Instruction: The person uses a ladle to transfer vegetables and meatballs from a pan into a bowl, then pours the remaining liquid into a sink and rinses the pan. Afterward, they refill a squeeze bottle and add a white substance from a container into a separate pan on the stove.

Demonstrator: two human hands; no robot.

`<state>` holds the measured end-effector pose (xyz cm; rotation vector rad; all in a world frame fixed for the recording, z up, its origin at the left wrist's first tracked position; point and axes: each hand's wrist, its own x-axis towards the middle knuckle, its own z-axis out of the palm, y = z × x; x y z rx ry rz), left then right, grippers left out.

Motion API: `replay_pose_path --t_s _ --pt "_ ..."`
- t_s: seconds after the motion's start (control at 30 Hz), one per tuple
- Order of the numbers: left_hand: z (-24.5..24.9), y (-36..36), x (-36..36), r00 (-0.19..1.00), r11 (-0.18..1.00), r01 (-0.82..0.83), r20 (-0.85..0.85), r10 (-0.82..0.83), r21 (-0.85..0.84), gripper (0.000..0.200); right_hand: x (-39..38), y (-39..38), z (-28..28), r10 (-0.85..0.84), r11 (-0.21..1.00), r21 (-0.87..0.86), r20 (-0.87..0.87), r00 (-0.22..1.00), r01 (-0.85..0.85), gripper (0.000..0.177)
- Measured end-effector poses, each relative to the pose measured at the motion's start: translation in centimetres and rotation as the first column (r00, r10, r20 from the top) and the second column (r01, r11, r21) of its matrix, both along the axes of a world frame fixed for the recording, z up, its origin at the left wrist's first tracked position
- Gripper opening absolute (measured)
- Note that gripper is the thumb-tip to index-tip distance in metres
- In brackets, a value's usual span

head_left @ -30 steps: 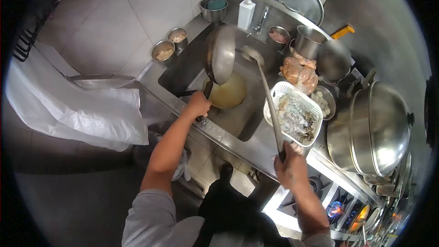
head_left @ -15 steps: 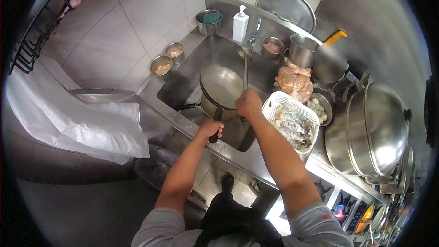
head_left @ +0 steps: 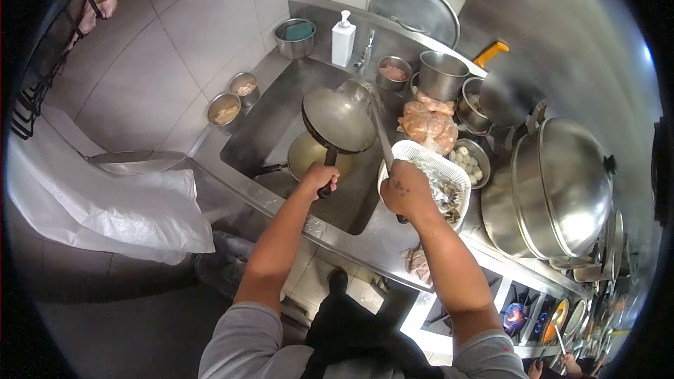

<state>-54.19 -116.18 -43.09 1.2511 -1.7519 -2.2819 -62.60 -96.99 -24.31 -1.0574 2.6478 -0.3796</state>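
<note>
My left hand [head_left: 319, 180] is closed round the dark handle of a wok [head_left: 338, 121], which is held tilted over the sink [head_left: 270, 123]. My right hand [head_left: 407, 188] grips the long handle of a ladle [head_left: 381, 133]. The ladle's far end is beside the wok's rim, near the tap [head_left: 366, 55], and partly blurred. Below the wok, a second pan [head_left: 302, 158] with yellowish liquid sits in the sink, its dark handle pointing left. A white basket [head_left: 460, 200] of what looks like seafood lies just beyond my right hand.
Right of the sink are wrapped meat [head_left: 430, 128], a bowl of white balls [head_left: 469, 159] and a large domed steamer [head_left: 579, 186]. A soap bottle [head_left: 342, 42] and small metal pots [head_left: 225, 111] line the sink. A burner flame [head_left: 514, 316] and another person's hand [head_left: 572, 365] are lower right.
The wok has tipped and risen slightly away from the lower pan, showing more of that pan. My right hand with the ladle has moved right, and the view has shifted.
</note>
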Motion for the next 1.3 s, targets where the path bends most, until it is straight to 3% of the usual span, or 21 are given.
replay_pose_path --t_s 0.13,0.27,0.33,0.47,0.53,0.6,0.63,0.67,0.73,0.8,0.83,0.87,0.9,0.93,1.0,1.07,1.1,1.17,1.2,1.27,1.3 --pt "3.9 1.2 1.5 0.992 0.994 0.067 0.117 -0.056 -0.09 0.018 0.1 0.4 -0.8 -0.006 0.996 -0.087 -0.029 1.0 0.003 0.019" --pt "0.4 0.3 3.4 0.995 0.986 0.076 0.076 -0.066 -0.145 0.019 -0.4 -2.2 -5.4 0.05 0.985 -0.164 -0.005 0.999 -0.05 0.019" --pt "0.2 -0.1 4.5 0.988 0.953 0.138 0.11 -0.112 -0.269 0.021 -0.2 -4.8 -7.7 -0.101 0.96 -0.261 0.007 0.995 0.099 0.018" --pt "0.5 -0.8 7.6 0.989 0.934 0.121 0.122 -0.084 -0.336 0.023 -0.7 -4.2 -7.2 -0.1 0.98 -0.152 0.191 0.977 0.13 0.019" --pt "0.3 -1.5 8.8 0.944 0.844 0.26 0.308 -0.12 -0.469 0.024 -0.7 -4.4 -10.1 -0.136 0.931 -0.326 0.11 0.984 0.166 0.02" --pt "-4.7 -4.2 11.0 0.847 0.637 0.524 0.424 -0.32 -0.566 0.027 -0.7 -5.1 -9.2 -0.089 0.924 -0.357 0.155 0.984 0.139 0.021" --pt "-5.0 -3.8 11.8 0.899 0.58 0.406 0.423 -0.115 -0.706 0.027 -0.9 -5.3 -8.9 -0.055 0.913 -0.387 0.195 0.979 0.128 0.022" --pt "-5.1 -3.2 11.4 0.925 0.479 0.299 0.374 0.067 -0.825 0.028 -2.4 -6.3 -13.6 0.005 0.855 -0.518 0.004 1.0 -0.002 0.02" --pt "2.4 -1.1 11.4 0.871 0.687 0.377 0.49 -0.036 -0.621 0.035 -0.9 -6.0 -13.4 -0.119 0.819 -0.556 0.073 0.99 0.139 0.024" --pt "1.9 -1.0 12.2 0.827 0.518 0.482 0.562 -0.002 -0.707 0.042 -0.9 -6.6 -14.1 -0.037 0.859 -0.511 -0.032 0.999 0.015 0.024" --pt "2.9 -0.2 12.7 0.822 0.402 0.503 0.567 0.05 -0.765 0.04 -1.3 -6.6 -12.3 -0.01 0.902 -0.426 0.142 0.99 0.071 0.024" --pt "2.7 0.3 13.1 0.803 0.388 0.499 0.582 0.128 -0.774 0.036 -1.4 -6.8 -13.7 -0.052 0.83 -0.552 0.072 0.996 0.084 0.023" --pt "2.7 0.2 13.3 0.774 0.383 0.541 0.622 0.124 -0.749 0.036 -1.2 -6.3 -12.6 -0.087 0.798 -0.572 0.205 0.975 0.191 0.021" --pt "-1.1 -2.1 14.7 0.811 0.389 0.492 0.572 0.12 -0.779 0.038 -0.6 -5.2 -11.7 -0.097 0.743 -0.647 0.153 0.984 0.174 0.012" --pt "3.4 1.8 13.4 0.848 0.297 0.439 0.5 0.174 -0.848 0.034 0.8 -0.8 -7.5 -0.031 0.938 -0.347 -0.033 0.999 0.018 0.013" --pt "-3.2 -3.2 15.6 0.799 0.195 0.552 0.581 0.152 -0.811 0.032 1.5 1.7 -7.0 -0.074 0.951 -0.308 -0.13 0.989 0.031 0.014" --pt "-4.4 -3.6 16.1 0.808 0.177 0.55 0.574 0.136 -0.816 0.032 1.8 3.8 -5.6 -0.019 0.938 -0.346 -0.061 0.998 -0.003 0.014" --pt "-4.5 -3.0 15.7 0.918 0.027 0.333 0.331 0.218 -0.943 0.021 2.0 8.4 -3.5 0.016 0.92 -0.392 0.003 1.0 -0.013 0.014" --pt "-3.8 -2.4 15.2 0.924 0.015 0.329 0.325 0.203 -0.944 0.021 1.9 10.8 -2.9 0.082 0.848 -0.529 0.178 0.981 0.025 0.016" --pt "1.6 1.9 13.8 0.94 0.662 0.172 0.323 0.111 -0.729 0.01 2.3 17.2 1.1 0.204 0.751 -0.633 0.494 0.845 0.188 0.024" --pt "1.6 2.4 14.0 0.941 0.657 0.171 0.32 0.112 -0.734 0.01 3.5 21.4 4.1 0.235 0.747 -0.599 0.645 0.727 0.289 0.027"
